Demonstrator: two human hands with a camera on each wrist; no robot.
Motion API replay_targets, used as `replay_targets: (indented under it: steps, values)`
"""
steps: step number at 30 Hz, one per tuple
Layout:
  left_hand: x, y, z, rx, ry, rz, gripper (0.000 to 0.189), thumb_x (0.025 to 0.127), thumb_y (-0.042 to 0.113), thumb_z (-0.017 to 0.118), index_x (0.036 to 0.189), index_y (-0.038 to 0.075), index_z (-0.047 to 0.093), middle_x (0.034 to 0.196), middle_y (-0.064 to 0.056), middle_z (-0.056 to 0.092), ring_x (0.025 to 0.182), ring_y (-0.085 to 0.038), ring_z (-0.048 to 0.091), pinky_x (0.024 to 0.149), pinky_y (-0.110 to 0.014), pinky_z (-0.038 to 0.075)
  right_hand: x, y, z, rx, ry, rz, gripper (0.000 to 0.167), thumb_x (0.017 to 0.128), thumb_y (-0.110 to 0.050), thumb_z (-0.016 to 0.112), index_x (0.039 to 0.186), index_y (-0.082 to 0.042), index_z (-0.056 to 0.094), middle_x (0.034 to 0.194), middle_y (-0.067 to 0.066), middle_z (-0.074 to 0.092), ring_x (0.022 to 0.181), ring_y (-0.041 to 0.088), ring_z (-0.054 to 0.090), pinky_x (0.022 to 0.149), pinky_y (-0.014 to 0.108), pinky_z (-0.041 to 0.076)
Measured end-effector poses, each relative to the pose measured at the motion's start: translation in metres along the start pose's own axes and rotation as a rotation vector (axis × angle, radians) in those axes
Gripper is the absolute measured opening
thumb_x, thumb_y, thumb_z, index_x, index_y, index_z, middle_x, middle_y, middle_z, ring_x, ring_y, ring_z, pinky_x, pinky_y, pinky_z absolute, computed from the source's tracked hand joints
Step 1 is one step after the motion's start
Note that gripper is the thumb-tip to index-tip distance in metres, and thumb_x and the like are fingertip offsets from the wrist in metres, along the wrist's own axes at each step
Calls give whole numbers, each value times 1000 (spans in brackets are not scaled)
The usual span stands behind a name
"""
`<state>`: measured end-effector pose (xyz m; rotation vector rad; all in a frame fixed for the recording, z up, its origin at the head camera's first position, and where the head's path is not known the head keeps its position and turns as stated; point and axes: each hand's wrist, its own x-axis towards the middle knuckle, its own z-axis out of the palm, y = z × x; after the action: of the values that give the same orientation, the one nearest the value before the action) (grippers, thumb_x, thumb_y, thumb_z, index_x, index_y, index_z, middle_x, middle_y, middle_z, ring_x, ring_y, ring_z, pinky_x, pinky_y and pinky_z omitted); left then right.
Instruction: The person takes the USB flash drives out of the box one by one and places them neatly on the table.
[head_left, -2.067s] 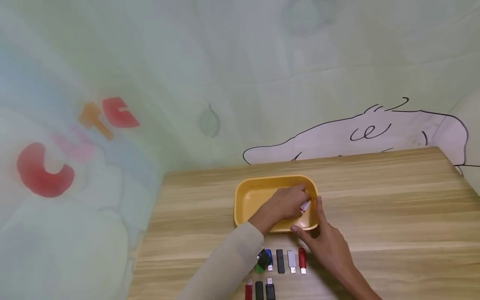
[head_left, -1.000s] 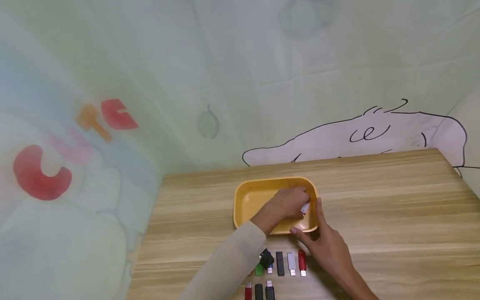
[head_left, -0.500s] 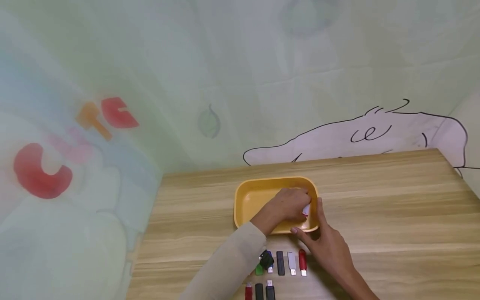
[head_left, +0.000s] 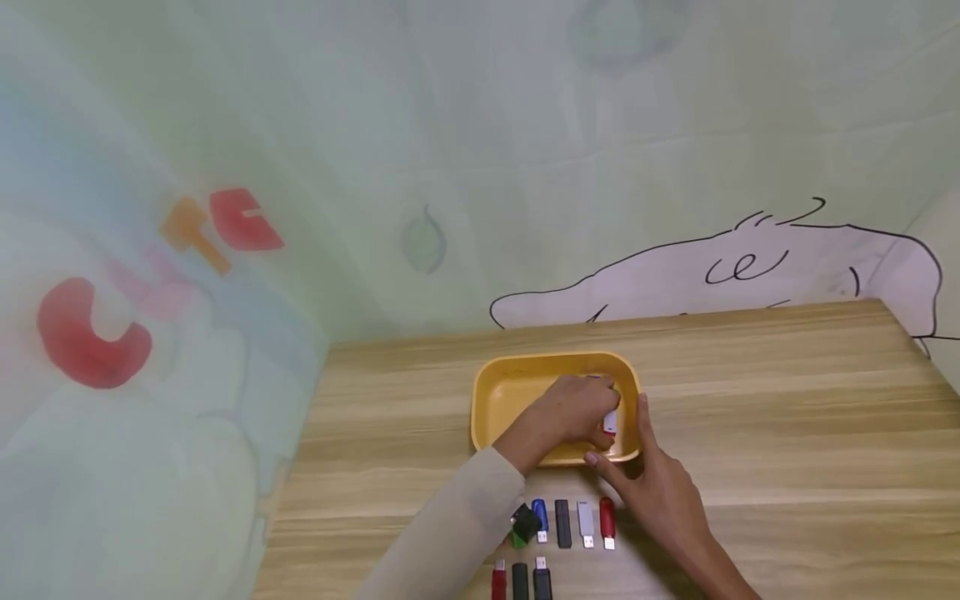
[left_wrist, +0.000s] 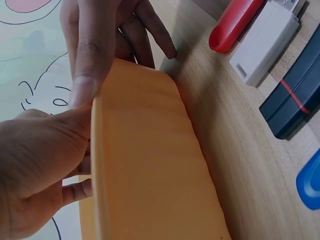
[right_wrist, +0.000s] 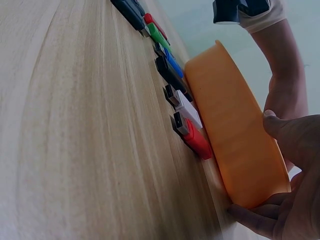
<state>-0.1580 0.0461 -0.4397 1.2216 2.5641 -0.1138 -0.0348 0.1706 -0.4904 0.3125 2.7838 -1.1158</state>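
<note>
My left hand (head_left: 581,408) reaches into the right end of the yellow plastic tray (head_left: 498,392), fingers curled down. Between its thumb and fingers shows a white USB flash drive with a red end (head_left: 610,422), pinched there. A sliver of blue shows just behind the knuckles; the fingers cover most of what lies beneath. My right hand (head_left: 660,492) grips the tray's near right corner. In the right wrist view its thumb (right_wrist: 272,122) presses on the rim while the fingers curl below the wall. The left wrist view shows the left hand (left_wrist: 40,165) reaching over the rim.
In front of the tray lies a row of USB flash drives: red (head_left: 607,521), white (head_left: 585,521), black (head_left: 563,523), blue (head_left: 540,518) and green, partly hidden by the left wrist's black camera (head_left: 527,522). A second row, nearer, starts with a red drive (head_left: 498,581).
The white drive at my left fingers has turned more upright, and the thumb now shows below it. Some blue has appeared behind the knuckles. My right hand keeps its grip on the tray.
</note>
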Motion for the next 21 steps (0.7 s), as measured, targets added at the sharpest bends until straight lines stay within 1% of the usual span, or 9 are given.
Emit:
replay_targets:
  steps: [5, 7, 12, 16, 21]
  values:
    - [-5, -2, -1, 12, -1, -11, 38, 90, 48, 84, 114, 20, 76, 97, 7, 58, 85, -8, 55, 74, -19, 45, 0, 1, 1, -3, 8, -6, 124, 87, -79, 67, 172, -23, -3, 81, 12, 63, 76, 27, 57, 66, 38, 46]
    - [-7, -2, -2, 12, -2, -21, 38, 90, 49, 83, 114, 20, 75, 98, 7, 58, 84, -8, 55, 72, -18, 45, 0, 0, 0, 1, 0, -2, 123, 87, -79, 67, 172, -23, -4, 77, 10, 59, 74, 27, 56, 65, 37, 44]
    - [-12, -5, -5, -8, 9, -40, 42, 89, 50, 84, 114, 18, 74, 97, 7, 58, 82, -8, 55, 67, -19, 43, 0, -1, -1, 5, -7, 4, 123, 88, -80, 65, 171, -24, -5, 73, 8, 53, 74, 26, 55, 65, 36, 42]
    - [-18, -5, -8, -18, 11, -50, 44, 88, 50, 85, 115, 17, 74, 97, 8, 57, 81, -8, 55, 66, -19, 43, 0, -1, -1, -6, -13, 5, 124, 88, -81, 64, 171, -24, -6, 75, 8, 56, 76, 26, 56, 66, 36, 43]
    - [-27, -5, -10, -16, 17, -65, 46, 86, 52, 86, 115, 17, 73, 100, 7, 59, 82, -8, 55, 67, -18, 44, -1, 0, 0, -7, -15, 1, 124, 87, -81, 65, 171, -23, -5, 80, 11, 61, 76, 26, 56, 66, 36, 44]
